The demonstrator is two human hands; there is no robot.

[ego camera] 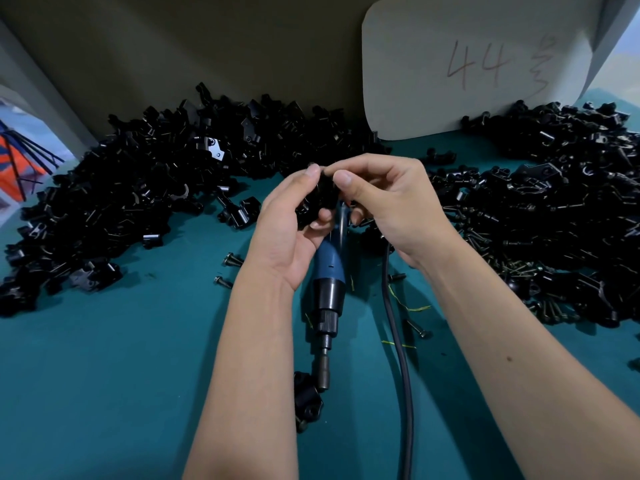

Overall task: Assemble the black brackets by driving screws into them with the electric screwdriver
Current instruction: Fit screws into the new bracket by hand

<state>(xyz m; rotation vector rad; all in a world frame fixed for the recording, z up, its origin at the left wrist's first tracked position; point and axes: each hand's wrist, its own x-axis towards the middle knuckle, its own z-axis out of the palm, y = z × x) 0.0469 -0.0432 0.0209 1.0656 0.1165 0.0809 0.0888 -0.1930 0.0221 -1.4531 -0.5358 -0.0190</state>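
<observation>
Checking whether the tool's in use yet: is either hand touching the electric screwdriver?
Cannot tell. In the head view both the left hand and right hand hold a black bracket above the electric screwdriver, hiding its upper body.

A teal cloth-covered worktop [104, 375] is seen across the whole lower view. A pale board [467, 64] with rounded corners is stood upright at the back right, leaned against a dull olive back panel [207, 39]; "44" and a further scrawl are handwritten on it in faint red. Thin yellow-green thread scraps [414, 309] are scattered on the cloth right of centre. At the far left edge, an orange and blue fabric object [17, 168] with dark thin rods across it is partly seen beyond a grey upright [38, 84].
</observation>
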